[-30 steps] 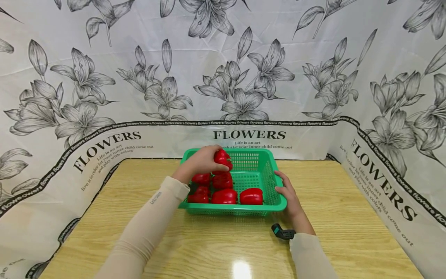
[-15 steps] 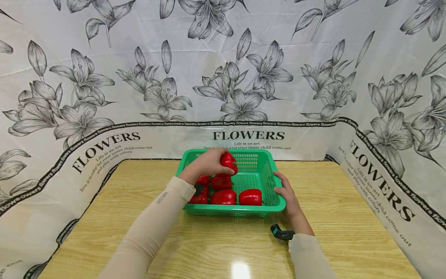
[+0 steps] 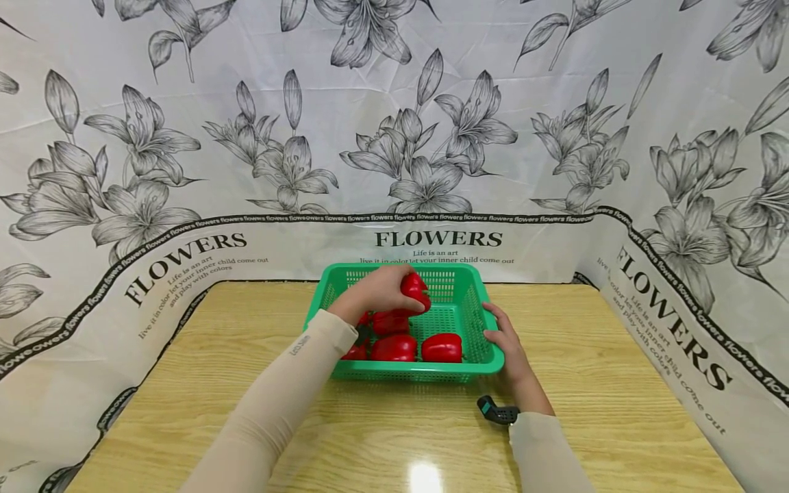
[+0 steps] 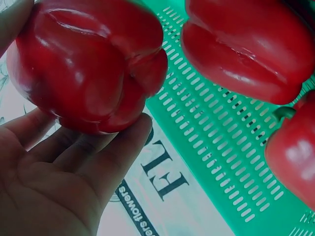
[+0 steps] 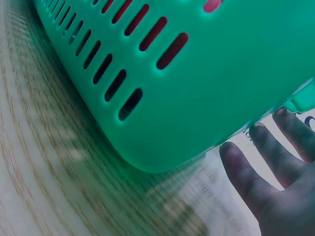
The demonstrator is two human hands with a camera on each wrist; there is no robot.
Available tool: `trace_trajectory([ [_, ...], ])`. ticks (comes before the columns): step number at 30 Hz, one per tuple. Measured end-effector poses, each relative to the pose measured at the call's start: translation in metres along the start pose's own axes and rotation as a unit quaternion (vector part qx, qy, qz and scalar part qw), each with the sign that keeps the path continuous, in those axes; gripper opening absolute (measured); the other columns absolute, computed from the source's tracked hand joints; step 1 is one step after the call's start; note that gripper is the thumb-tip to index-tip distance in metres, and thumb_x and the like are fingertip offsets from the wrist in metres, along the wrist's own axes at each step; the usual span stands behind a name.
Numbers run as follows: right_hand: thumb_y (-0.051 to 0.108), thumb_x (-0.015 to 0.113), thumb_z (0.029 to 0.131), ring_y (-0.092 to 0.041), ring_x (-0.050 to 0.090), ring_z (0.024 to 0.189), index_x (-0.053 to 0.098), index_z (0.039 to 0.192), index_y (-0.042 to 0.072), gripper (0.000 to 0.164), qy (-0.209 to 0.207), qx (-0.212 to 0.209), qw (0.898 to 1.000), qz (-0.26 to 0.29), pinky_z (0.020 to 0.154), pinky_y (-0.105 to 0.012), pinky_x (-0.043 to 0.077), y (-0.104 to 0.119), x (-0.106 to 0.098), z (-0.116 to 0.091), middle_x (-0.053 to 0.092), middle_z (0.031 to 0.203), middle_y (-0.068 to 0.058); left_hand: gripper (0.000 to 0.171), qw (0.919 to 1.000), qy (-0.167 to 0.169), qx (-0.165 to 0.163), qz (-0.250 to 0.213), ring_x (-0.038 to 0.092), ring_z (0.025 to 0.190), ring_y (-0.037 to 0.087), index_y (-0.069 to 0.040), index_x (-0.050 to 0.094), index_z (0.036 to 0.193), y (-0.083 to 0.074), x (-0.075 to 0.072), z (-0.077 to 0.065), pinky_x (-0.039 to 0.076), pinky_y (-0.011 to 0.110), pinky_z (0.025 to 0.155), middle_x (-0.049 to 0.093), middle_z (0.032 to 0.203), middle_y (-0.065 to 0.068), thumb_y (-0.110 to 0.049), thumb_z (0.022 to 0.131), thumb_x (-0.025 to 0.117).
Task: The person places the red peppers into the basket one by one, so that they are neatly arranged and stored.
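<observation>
In the head view my left hand [image 3: 385, 291] holds a red bell pepper [image 3: 416, 292] above the back middle of a green plastic basket [image 3: 419, 368]. The left wrist view shows the fingers under that bell pepper [image 4: 88, 69], a fingertip at its lower lobes. My right hand [image 3: 508, 342] grips the basket's right rim; in the right wrist view its fingers [image 5: 241, 164] lie against the outer wall. Other red bell peppers lie inside, one at the front right [image 3: 442, 348], one at the front middle [image 3: 393, 348], and more at the left, partly hidden by my left arm.
The basket stands on a wood-grain table [image 3: 585, 383]. White cloth with a flower print [image 3: 431, 157] hangs behind and along both sides. A black strap-like device [image 3: 496, 411] sits at my right wrist.
My left hand has moved to the right with the bell pepper, from the left-middle toward the middle of the basket. The right hand keeps its place on the rim.
</observation>
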State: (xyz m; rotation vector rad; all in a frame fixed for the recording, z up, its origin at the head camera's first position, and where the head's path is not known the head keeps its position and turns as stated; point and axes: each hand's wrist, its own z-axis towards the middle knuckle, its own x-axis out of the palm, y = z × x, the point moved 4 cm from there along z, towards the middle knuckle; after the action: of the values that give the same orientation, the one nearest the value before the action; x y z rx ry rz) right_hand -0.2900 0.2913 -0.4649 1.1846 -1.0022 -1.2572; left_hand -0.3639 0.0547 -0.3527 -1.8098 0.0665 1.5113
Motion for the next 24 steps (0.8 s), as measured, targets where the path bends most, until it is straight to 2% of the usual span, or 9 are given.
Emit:
trace_trajectory([
  [5,0.015,0.032,0.09,-0.025,0.032,0.121,0.021,0.142,0.022,0.054,0.001,-0.004,1.0,0.0,0.085,-0.022,0.042,0.001,0.0,0.0,0.022,0.146,-0.009,0.059,0.9999,0.006,-0.002,0.011,0.056,0.085,0.012,-0.018,0.048,0.119,-0.005,0.004,0.004,0.05,0.026,0.069,0.057,0.096,-0.007,-0.047,0.072,0.07],
  [12,0.017,0.031,0.09,-0.027,0.032,0.121,0.022,0.142,0.025,0.053,0.0,0.004,1.0,0.005,0.085,-0.028,0.043,-0.001,-0.001,0.0,0.022,0.145,-0.008,0.062,0.9997,0.017,-0.006,0.018,0.055,0.087,0.012,-0.017,0.048,0.122,-0.01,0.008,0.009,0.049,0.026,0.07,0.057,0.098,-0.006,-0.048,0.072,0.069],
  [18,0.016,0.032,0.089,-0.028,0.032,0.122,0.022,0.142,0.024,0.054,0.0,0.004,1.0,0.008,0.086,-0.028,0.043,-0.002,-0.001,0.0,0.022,0.145,-0.009,0.075,0.9994,0.025,-0.013,0.018,0.055,0.089,0.011,-0.015,0.04,0.132,-0.012,0.012,0.015,0.049,0.026,0.073,0.057,0.1,-0.006,-0.049,0.072,0.069],
  [24,0.015,0.032,0.09,-0.029,0.033,0.121,0.022,0.142,0.022,0.053,0.001,-0.004,1.0,0.01,0.085,-0.026,0.044,-0.002,0.0,0.001,0.023,0.145,-0.01,0.07,0.9991,0.035,-0.02,0.018,0.056,0.088,0.012,-0.016,0.043,0.127,-0.016,0.016,0.018,0.049,0.027,0.072,0.057,0.098,-0.005,-0.049,0.072,0.069],
])
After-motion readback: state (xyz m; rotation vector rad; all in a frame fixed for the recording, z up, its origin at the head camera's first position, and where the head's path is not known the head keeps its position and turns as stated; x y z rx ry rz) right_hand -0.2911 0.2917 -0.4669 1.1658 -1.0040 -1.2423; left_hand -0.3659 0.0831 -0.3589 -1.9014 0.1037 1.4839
